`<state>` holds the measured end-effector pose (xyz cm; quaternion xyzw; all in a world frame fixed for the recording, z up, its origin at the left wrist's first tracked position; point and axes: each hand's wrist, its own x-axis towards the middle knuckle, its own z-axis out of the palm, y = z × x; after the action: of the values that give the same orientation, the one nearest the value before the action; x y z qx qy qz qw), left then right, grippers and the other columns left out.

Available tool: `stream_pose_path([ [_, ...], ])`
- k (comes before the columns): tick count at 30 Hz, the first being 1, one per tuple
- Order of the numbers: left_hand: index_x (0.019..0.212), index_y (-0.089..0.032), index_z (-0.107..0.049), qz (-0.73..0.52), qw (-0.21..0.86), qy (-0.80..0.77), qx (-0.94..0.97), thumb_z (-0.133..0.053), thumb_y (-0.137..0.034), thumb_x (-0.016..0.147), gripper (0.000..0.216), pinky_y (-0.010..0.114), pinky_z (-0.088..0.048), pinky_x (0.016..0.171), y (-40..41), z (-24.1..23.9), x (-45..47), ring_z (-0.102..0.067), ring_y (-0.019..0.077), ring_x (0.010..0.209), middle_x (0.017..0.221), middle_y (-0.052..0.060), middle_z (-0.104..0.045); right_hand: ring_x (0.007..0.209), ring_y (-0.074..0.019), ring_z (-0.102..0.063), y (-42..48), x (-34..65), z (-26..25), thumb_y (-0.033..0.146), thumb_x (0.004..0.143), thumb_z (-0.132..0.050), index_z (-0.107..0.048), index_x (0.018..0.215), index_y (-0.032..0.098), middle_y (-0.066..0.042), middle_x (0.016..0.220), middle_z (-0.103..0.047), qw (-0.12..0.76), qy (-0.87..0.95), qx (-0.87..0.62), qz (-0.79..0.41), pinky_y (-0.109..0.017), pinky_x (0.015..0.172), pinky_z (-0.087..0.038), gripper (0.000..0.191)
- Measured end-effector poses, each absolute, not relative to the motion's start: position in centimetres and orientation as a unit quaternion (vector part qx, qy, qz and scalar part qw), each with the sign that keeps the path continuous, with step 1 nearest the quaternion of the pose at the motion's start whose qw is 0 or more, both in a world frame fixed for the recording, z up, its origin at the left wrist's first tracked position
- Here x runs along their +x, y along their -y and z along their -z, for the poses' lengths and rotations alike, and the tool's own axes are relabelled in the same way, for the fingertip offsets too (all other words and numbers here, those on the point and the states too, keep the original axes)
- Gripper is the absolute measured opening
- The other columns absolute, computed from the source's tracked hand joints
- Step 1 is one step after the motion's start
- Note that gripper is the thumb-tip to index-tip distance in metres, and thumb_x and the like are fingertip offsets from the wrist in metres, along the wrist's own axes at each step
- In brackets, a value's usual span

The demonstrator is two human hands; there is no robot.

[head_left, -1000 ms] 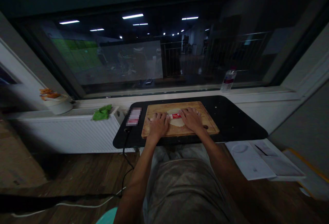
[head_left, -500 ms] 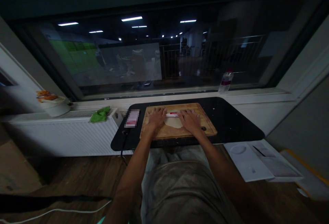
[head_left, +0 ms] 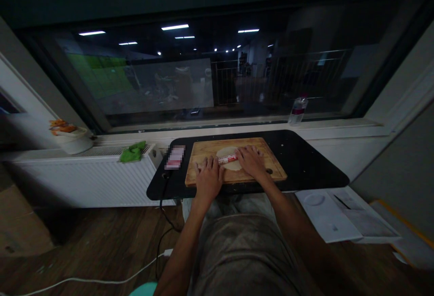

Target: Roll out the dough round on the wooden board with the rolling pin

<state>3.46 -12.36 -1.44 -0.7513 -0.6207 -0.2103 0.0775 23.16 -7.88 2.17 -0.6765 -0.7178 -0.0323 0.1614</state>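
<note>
One roller, long axis crosswise — left nearer, right farther; dough beneath

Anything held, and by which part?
The roller, at its ends: left hand over one, right hand over the other. Whether they grip or just press cannot be told.

An indoor room, perhaps in an office or workshop building; which is unclear. In view, a wide window at twelve o'clock shows a dim hall with strip lights; a radiator stands at eight.
</note>
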Motion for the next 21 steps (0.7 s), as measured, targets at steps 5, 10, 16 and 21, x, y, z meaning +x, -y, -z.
stream_pose_path([
  [5, 0.165, -0.021, -0.058, 0.208, 0.076, 0.627, -0.747, -0.037, -0.046, 0.119, 0.056, 0.074, -0.027, 0.137, 12.3, 1.5, 3.6, -0.046, 0.0381, 0.165, 0.175, 0.016, -0.054, 0.144, -0.0332, -0.052, 7.8, 23.2, -2.0, 0.053, 0.122, -0.025, -0.072, 0.139, 0.027, -0.014, 0.148, -0.068, 0.163, 0.717, -0.677, 0.035, -0.051, 0.114, -0.043, 0.057],
  [10, 0.169, -0.021, -0.052, 0.174, 0.041, 0.612, -0.770, -0.030, -0.039, 0.120, 0.057, 0.076, -0.026, 0.136, 9.3, 0.1, 2.4, -0.039, 0.0364, 0.169, 0.178, 0.016, -0.050, 0.140, -0.0328, -0.055, 7.7, 23.3, -2.0, 0.051, 0.122, -0.027, -0.073, 0.138, 0.027, -0.013, 0.147, -0.069, 0.164, 0.715, -0.679, 0.036, -0.050, 0.113, -0.044, 0.054],
  [16, 0.156, -0.025, -0.064, 0.122, -0.001, 0.606, -0.786, -0.029, -0.033, 0.119, 0.051, 0.082, -0.032, 0.130, 4.7, -2.7, 2.2, -0.044, 0.0393, 0.162, 0.167, 0.016, -0.060, 0.141, -0.0332, -0.053, 7.8, 23.3, -2.0, 0.052, 0.122, -0.029, -0.073, 0.139, 0.028, -0.014, 0.148, -0.068, 0.170, 0.713, -0.679, 0.038, -0.049, 0.111, -0.045, 0.052],
  [21, 0.155, -0.022, -0.064, 0.089, 0.015, 0.603, -0.793, -0.028, -0.029, 0.119, 0.052, 0.079, -0.040, 0.125, 2.9, -3.2, 2.5, -0.042, 0.0432, 0.163, 0.167, 0.017, -0.060, 0.139, -0.0334, -0.054, 7.9, 23.2, -1.9, 0.054, 0.121, -0.032, -0.072, 0.142, 0.029, -0.013, 0.148, -0.068, 0.181, 0.707, -0.683, 0.044, -0.049, 0.109, -0.047, 0.052],
])
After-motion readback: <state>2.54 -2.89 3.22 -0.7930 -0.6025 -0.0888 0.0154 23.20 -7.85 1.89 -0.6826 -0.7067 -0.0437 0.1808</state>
